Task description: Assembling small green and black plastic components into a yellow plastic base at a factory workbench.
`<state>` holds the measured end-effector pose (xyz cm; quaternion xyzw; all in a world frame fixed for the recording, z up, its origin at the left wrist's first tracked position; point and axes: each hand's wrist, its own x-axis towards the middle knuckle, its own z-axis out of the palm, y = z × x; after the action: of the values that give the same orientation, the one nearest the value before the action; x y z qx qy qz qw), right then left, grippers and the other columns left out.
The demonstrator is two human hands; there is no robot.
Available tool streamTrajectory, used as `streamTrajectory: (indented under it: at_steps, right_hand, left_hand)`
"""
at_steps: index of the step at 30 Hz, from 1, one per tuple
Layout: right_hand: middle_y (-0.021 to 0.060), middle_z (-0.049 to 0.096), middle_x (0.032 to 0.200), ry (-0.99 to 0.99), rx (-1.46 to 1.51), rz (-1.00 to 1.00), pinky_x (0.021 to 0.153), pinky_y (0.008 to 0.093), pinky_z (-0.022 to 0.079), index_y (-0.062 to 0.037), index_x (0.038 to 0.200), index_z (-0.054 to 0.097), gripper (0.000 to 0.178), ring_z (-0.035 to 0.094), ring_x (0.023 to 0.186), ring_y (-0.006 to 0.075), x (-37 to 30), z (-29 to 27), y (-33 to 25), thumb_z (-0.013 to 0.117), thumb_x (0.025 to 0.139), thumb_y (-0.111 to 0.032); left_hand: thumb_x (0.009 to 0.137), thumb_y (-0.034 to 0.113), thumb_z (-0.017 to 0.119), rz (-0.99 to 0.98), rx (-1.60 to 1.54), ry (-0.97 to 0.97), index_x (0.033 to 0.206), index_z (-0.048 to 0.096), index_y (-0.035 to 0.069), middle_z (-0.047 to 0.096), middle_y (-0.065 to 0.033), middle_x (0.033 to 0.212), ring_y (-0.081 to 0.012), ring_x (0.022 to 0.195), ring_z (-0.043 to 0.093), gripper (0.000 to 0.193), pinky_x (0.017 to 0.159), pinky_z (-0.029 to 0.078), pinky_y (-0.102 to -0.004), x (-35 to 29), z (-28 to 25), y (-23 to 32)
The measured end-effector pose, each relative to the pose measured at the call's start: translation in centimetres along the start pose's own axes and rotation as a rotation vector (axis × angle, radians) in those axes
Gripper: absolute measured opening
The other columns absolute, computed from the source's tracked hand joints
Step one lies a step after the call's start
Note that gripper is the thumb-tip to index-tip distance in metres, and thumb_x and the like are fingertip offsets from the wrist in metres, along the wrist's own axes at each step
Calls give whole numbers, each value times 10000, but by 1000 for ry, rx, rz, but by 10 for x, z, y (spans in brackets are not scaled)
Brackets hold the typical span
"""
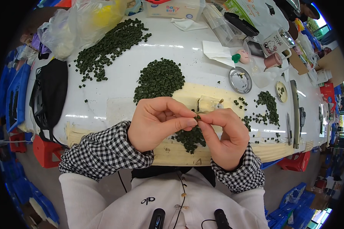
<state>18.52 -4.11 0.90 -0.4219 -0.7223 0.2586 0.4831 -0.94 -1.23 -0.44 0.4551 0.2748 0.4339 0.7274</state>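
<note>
Where the left hand (152,119) and the right hand (226,135) meet above the near side of the glossy white tabletop (122,82), a small dark green piece (197,118) is located between their fingertips. The left hand pinches this piece between thumb and forefinger, with the remaining fingers curled toward the palm. The right hand pinches it from the opposite side, also with thumb and forefinger; its other fingers are folded. The exact form of the piece is too small to tell. Each forearm carries a black-and-white checked fabric sleeve cover (103,150). Directly below the fingertips lies a small heap of dark green pieces (190,142), partly hidden by the hands. Just beyond the joined fingertips stands a cream-coloured block with metal parts (209,103). A rounded dark green pile (158,80) lies beyond the left hand; an elongated dark green pile (112,45) extends farther off to the left. To the right of the right hand, a loose dark green cluster (268,106) is spread near a shallow round cream dish (281,92) containing similar pieces. A round silver metal lid (237,84) lies beyond the right hand.
</note>
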Motion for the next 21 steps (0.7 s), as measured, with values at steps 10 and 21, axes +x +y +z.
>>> streamTrajectory:
  at_steps: [10, 21]
  right_hand:
    - [102, 641, 954, -92, 115, 65, 697, 235, 511, -8, 1046, 694, 268, 637, 798, 152, 0, -3, 2, 689, 790, 72]
    - [92, 643, 965, -80, 83, 33, 684, 227, 501, -46, 1096, 696, 317, 632, 798, 145, -2, -3, 1, 701, 795, 53]
  left_hand:
    - [867, -94, 600, 206, 272, -44, 990, 648, -57, 653, -160, 978, -190, 870, 668, 137, 780, 560, -272, 1, -5, 4]
    - [870, -85, 605, 97, 150, 17, 1026, 630, -73, 661, -153, 984, -183, 881, 666, 158, 800, 558, -277, 1, -1, 7]
